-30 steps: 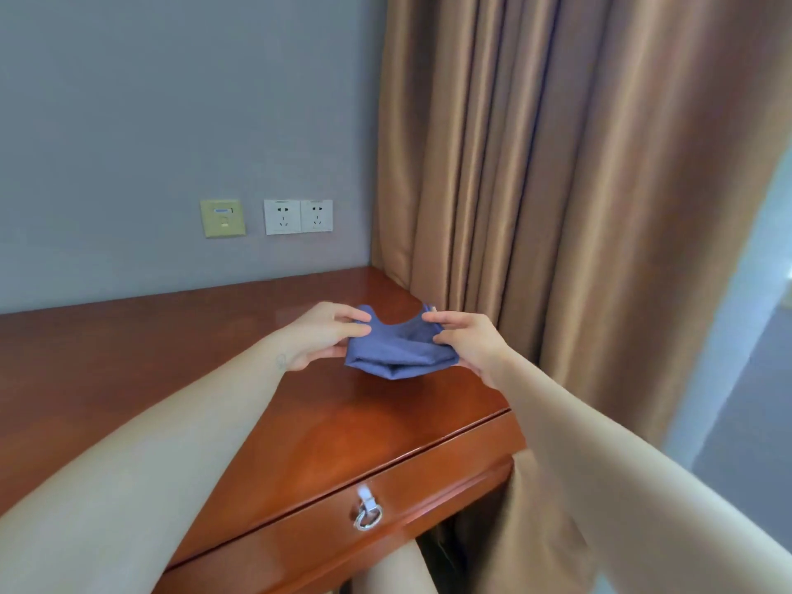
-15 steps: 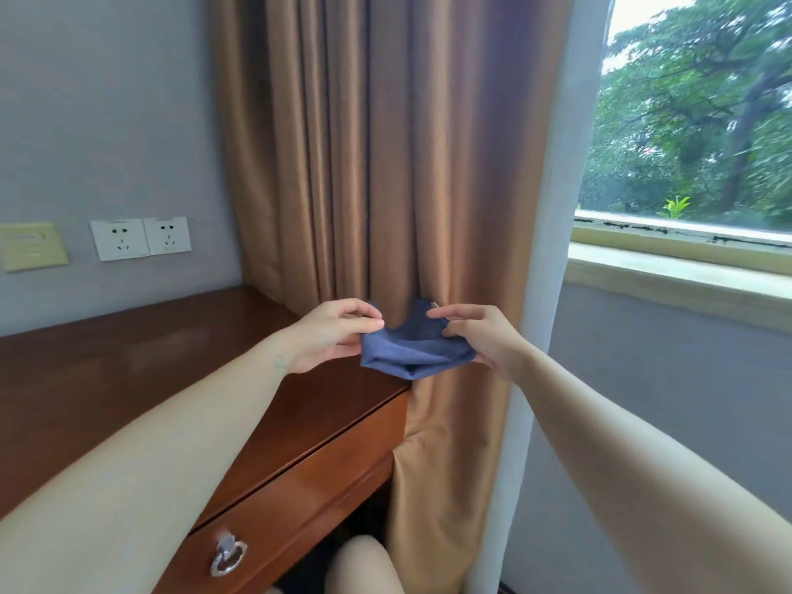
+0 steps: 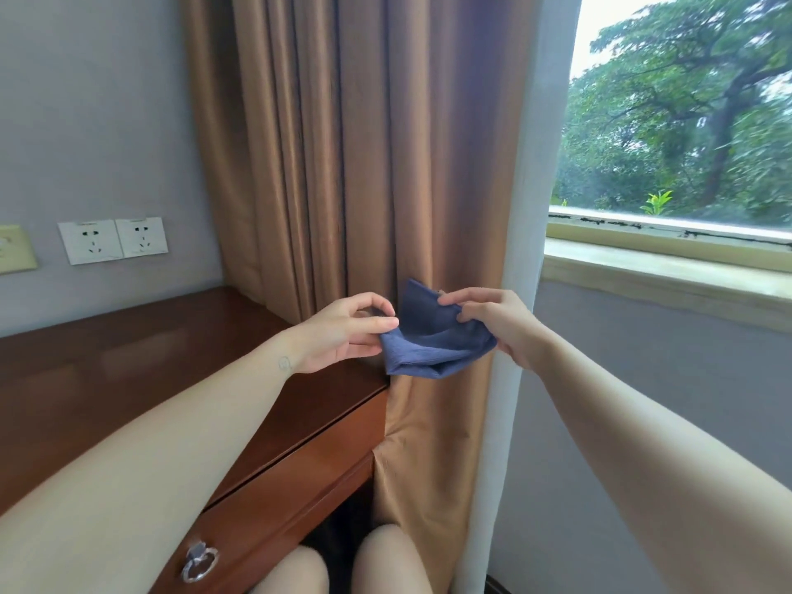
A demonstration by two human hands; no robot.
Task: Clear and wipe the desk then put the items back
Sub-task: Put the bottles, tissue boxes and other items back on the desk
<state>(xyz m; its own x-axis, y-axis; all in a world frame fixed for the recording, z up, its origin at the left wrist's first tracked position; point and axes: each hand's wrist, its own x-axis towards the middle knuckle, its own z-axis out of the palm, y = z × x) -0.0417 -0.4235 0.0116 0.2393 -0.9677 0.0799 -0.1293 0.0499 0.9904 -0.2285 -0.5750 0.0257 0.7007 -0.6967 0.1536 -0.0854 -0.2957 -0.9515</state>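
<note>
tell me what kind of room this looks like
Likely a hotel room or a bedroom: a polished wooden desk with a ring-pull drawer, twin wall sockets above it, and long tan curtains beside a window onto trees.

Desk (image 3: 128,358): left, against the far wall.
Cloth (image 3: 433,345): in the air just past the desk's right end, before the curtain.
Left hand (image 3: 343,332): pinching the cloth's left edge, over the desk's right end.
Right hand (image 3: 493,323): pinching the cloth's right edge.
Curtain (image 3: 364,165): right of the desk, touching its end.
Sockets (image 3: 113,240): on the wall above the desk, left of the curtain.
Window (image 3: 685,122): far right, beyond the curtain.
Drawer ring (image 3: 199,563): near, on the desk's front.
</note>
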